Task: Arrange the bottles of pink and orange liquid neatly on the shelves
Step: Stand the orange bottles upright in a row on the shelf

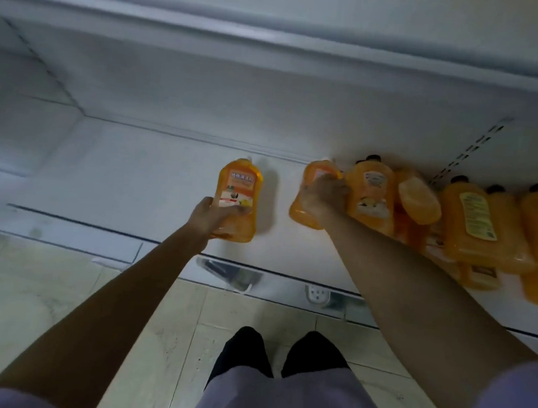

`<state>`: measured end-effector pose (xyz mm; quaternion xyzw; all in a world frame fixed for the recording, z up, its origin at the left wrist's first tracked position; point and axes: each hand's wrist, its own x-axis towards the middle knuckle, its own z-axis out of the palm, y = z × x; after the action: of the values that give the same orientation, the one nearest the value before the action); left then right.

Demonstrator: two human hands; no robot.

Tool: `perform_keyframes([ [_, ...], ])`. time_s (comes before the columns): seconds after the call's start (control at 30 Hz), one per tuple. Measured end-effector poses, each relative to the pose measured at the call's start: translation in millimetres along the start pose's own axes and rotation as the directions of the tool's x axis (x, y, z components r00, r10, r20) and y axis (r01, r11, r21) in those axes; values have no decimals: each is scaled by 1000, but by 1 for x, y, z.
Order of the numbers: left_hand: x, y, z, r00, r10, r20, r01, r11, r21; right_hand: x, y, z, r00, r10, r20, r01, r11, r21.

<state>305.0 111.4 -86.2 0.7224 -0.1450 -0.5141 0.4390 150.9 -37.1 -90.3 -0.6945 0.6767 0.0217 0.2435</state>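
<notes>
Orange bottle [239,185] in left grip [211,218]

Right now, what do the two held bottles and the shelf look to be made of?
The left bottle, gripped by the left hand, and the right bottle, gripped by the right hand: likely clear glossy plastic; orange liquid shows through. The shelf: probably white painted metal, smooth, dull sheen; the slotted upright hints so, but blur leaves it open.

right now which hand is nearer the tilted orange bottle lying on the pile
Right. The right hand, gripping an orange bottle, is just left of the tilted bottle, one black-capped bottle between them. The left hand grips a labelled bottle much farther left.
</notes>
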Motion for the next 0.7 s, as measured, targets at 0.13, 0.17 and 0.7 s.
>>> perform_keyframes([
  [0.13, -34, 2, -51, 997, 58, -57, -60, 997, -38, -2, -17, 10, 997, 68, -28, -66, 996, 67],
  [0.17, -39, 3, -59, 995, 70, -69, -73, 996, -46, -5, -20, 10, 997, 77, 0, -77, 994, 80],
  [0.7, -74, 21, -45, 991, 127, 44, -133, 970, 204, -110, 37, 18, 993, -94, 77, 31, 807, 590],
])
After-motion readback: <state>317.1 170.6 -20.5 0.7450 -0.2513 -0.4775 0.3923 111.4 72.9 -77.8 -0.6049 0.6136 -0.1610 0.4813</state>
